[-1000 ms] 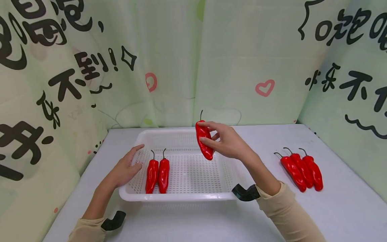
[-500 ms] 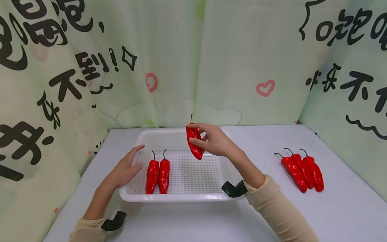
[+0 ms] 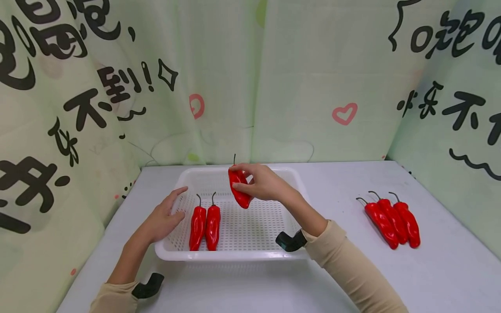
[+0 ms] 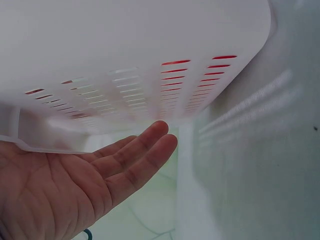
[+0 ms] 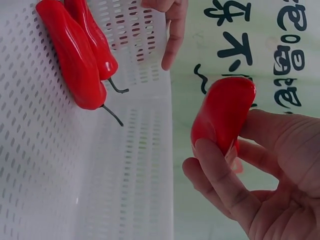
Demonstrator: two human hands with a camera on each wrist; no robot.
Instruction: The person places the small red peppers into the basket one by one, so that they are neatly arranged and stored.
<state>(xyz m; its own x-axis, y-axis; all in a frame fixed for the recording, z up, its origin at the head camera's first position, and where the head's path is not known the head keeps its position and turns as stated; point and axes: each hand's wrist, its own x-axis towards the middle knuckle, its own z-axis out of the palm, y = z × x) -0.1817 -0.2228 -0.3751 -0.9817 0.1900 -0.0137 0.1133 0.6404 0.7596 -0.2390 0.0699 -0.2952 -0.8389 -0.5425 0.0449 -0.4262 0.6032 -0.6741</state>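
Note:
Thumb and fingertips of my right hand (image 3: 263,182) pinch a red pepper (image 3: 238,188), stem up, above the back middle of a white perforated plastic basket (image 3: 235,255). The right wrist view shows this held pepper (image 5: 222,112) apart from the basket wall. Inside the basket, at its left, a red pepper (image 3: 198,228) and another red pepper (image 3: 212,228) lie side by side, stems toward the back. My left hand (image 3: 161,221) is at the basket's left rim, thumb spread toward the inside. In the left wrist view its straight fingers (image 4: 142,172) lie along the outer wall.
On the white table (image 3: 442,261), right of the basket, three more red peppers (image 3: 392,221) lie close together. A pale green curtain (image 3: 297,87) with black lettering encloses the table's back and sides.
My right hand has carried the pepper leftward over the basket and slightly lower. The left hand, the basket and the other peppers stay where they were.

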